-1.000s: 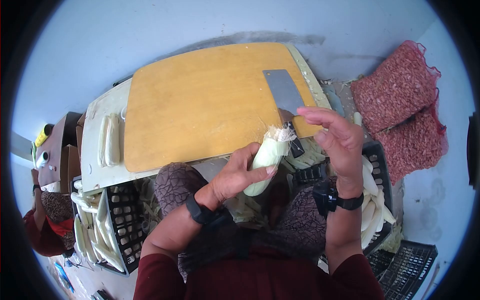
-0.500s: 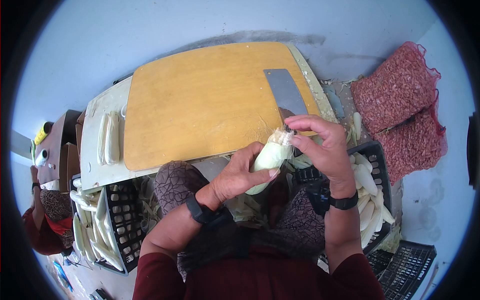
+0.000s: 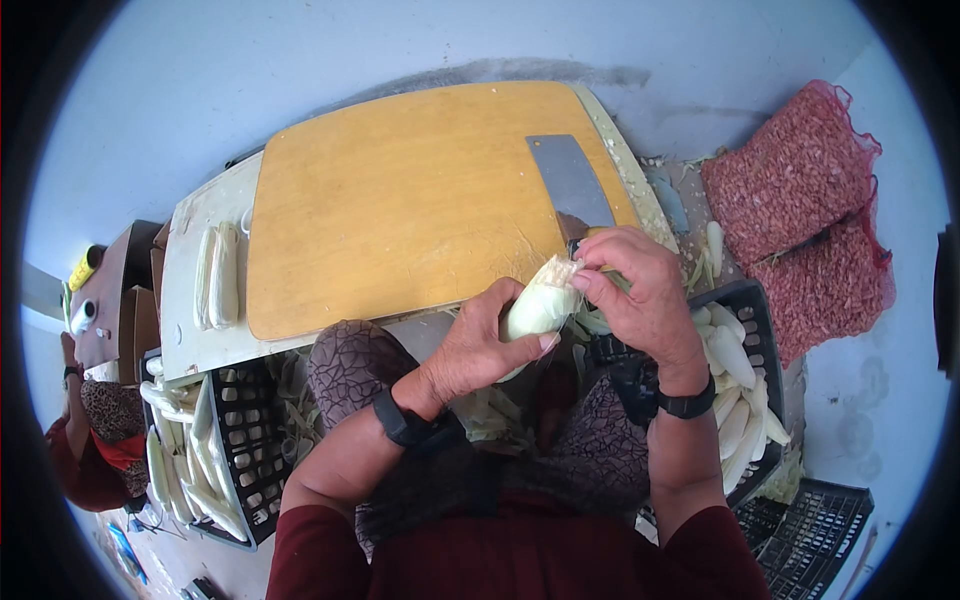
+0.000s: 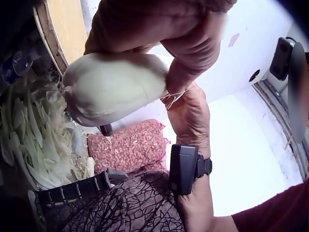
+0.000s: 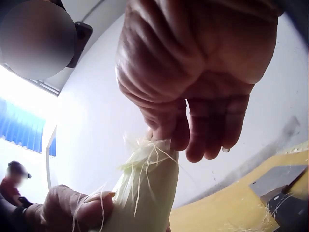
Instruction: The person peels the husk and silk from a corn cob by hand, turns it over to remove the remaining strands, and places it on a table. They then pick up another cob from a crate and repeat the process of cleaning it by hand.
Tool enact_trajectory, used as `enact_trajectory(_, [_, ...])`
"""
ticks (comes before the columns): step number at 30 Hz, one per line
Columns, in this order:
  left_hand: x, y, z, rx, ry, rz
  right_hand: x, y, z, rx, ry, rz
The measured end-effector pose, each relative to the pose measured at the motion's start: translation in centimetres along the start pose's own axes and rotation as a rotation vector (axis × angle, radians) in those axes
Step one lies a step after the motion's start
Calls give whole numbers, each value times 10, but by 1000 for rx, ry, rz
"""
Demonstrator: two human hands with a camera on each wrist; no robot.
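An ear of corn (image 3: 537, 312) in pale green husk, with loose silk threads at its ragged upper end, is held over the person's lap. The left hand (image 3: 470, 350) grips its lower body, thumb across the near side. At the ragged tip, the right hand (image 3: 640, 300) pinches the husk between thumb and index finger. Seen from the right wrist, thin silks hang down the husk (image 5: 149, 193) below that pinch. The rounded lower end of the ear (image 4: 91, 89) shows in the left wrist view. A cleaver (image 3: 570, 180) lies on the yellow board, its handle partly behind the right hand.
The yellow cutting board (image 3: 400, 210) covers most of the table; pale ears (image 3: 217, 278) lie at its left. Black crates hold more ears, one at left (image 3: 245, 440), one at right (image 3: 765, 350). Red mesh sacks (image 3: 800, 180) lie at right. Another person (image 3: 95, 430) sits far left.
The right hand has moved left and down from beside the corn to its ragged tip, its spread fingers closing into a pinch there. The left hand keeps its hold nearly in place.
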State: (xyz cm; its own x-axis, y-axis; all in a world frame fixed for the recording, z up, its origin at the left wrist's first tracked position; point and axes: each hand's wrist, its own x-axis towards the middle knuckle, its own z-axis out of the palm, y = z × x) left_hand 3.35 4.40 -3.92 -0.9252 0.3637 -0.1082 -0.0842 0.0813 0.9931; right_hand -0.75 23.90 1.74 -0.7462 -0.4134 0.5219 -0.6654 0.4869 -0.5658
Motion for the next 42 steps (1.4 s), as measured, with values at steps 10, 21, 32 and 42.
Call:
enact_trajectory(10, [0,6,0,73,-36,23,1,-3,0,30,6,-61])
enact_trajectory(21, [-1,0,2,152,-34,34,-4,11,-13,234,254,104])
enact_trajectory(32, [1,2,6,313,105,85,-3,-5,-23,673,-123,169])
enact_trajectory(42, [0,6,7,377,153,86,-3,-6,-4,220,-135,247])
